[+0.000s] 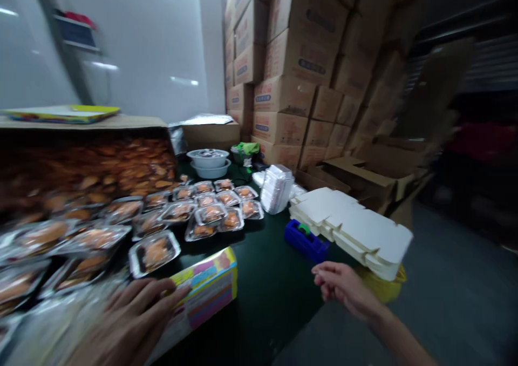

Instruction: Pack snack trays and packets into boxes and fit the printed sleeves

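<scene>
My left hand point(133, 314) lies over the near end of a small printed carton point(210, 287) in yellow, pink and blue. Its fingers bend across the carton's top edge, and the thumb is hidden. Just in front of a blue tape dispenser point(306, 241) with a green core is my right hand point(343, 287). Thumb and fingers are closed in a pinch there, and whatever they hold, if anything, is too small to make out. An open-looking foil tray with an orange-brown food piece point(156, 253) sits beyond the left hand.
Several film-wrapped foil trays point(210, 213) cover the table's left and middle. Flat white cartons point(352, 223) lie stacked at the right edge. Behind stand a big box of food pieces point(97, 177), foil containers point(277, 188), bowls point(208, 163) and tall stacked cardboard boxes point(283, 96).
</scene>
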Motion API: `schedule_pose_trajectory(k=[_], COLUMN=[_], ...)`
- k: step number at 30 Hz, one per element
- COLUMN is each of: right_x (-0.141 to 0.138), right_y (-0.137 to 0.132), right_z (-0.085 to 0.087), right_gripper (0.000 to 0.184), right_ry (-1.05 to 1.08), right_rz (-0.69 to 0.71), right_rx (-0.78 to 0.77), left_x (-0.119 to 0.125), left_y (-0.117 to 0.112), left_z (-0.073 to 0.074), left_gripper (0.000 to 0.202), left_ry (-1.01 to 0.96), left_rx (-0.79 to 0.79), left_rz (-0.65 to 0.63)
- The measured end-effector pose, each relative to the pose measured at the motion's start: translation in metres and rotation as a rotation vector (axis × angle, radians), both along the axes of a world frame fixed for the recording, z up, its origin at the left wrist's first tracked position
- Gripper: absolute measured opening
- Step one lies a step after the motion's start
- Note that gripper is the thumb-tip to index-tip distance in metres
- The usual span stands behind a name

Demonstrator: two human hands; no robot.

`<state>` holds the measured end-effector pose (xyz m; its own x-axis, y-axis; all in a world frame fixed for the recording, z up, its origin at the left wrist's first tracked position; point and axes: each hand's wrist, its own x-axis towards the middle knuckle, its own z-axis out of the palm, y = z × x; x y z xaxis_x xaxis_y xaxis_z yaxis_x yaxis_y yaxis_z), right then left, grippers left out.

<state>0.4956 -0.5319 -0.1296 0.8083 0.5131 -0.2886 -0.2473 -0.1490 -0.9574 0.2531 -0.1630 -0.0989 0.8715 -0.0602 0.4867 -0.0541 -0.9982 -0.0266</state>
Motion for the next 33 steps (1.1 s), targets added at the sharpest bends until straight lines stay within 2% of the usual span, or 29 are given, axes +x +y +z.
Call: schedule_pose_trajectory(k=[2, 3, 5, 7, 10, 15, 19, 22, 25, 29, 31, 33], right_x=[-0.051, -0.074, -0.107, -0.122, -0.122, -0.108, -0.106, -0.108, -0.113, -0.123, -0.125, -0.122], right_y=[0.035, 0.055, 0.094, 0.127, 0.160, 0.172, 0.173, 0.178, 0.186, 0.197, 0.199, 0.195], right_z=[0.016, 0.024, 0.039, 0.046, 0.044, 0.035, 0.028, 0.012, -0.012, -0.043, -0.053, -0.057], right_gripper=[0.038, 0.040, 0.040, 0.039, 0.037, 0.034, 0.031, 0.033, 0.038, 0.039, 0.048, 0.053], right_ry=[0.137, 0.220, 0.395, 0.532, 0.640, 0.716, 0.778, 0.783, 0.727, 0.689, 0.668, 0.558], right_rz=[0.280, 0.397, 0.565, 0.642, 0.693, 0.703, 0.684, 0.670, 0.638, 0.582, 0.603, 0.642], right_rx=[0.314, 0.418, 0.554, 0.593, 0.582, 0.526, 0.494, 0.502, 0.577, 0.664, 0.623, 0.521], left_x=[-0.006, -0.008, -0.013, -0.019, -0.026, -0.021, -0.015, -0.011, -0.002, 0.014, 0.018, 0.020], left_y=[-0.018, -0.026, -0.035, -0.038, -0.038, -0.039, -0.041, -0.043, -0.049, -0.057, -0.059, -0.056], left_z=[0.019, 0.028, 0.039, 0.043, 0.043, 0.051, 0.068, 0.075, 0.065, 0.030, 0.016, 0.010], left_gripper=[0.037, 0.040, 0.046, 0.047, 0.048, 0.052, 0.033, 0.020, 0.010, 0.004, 0.005, 0.023], left_ry=[0.093, 0.119, 0.146, 0.142, 0.134, 0.270, 0.374, 0.390, 0.342, 0.153, 0.141, 0.168], left_rx=[-0.006, -0.035, -0.133, -0.261, -0.375, -0.307, -0.339, -0.369, -0.387, -0.240, -0.155, -0.129], left_rz=[0.011, 0.016, 0.037, 0.083, 0.121, 0.037, 0.070, 0.065, 0.124, 0.224, 0.244, 0.290])
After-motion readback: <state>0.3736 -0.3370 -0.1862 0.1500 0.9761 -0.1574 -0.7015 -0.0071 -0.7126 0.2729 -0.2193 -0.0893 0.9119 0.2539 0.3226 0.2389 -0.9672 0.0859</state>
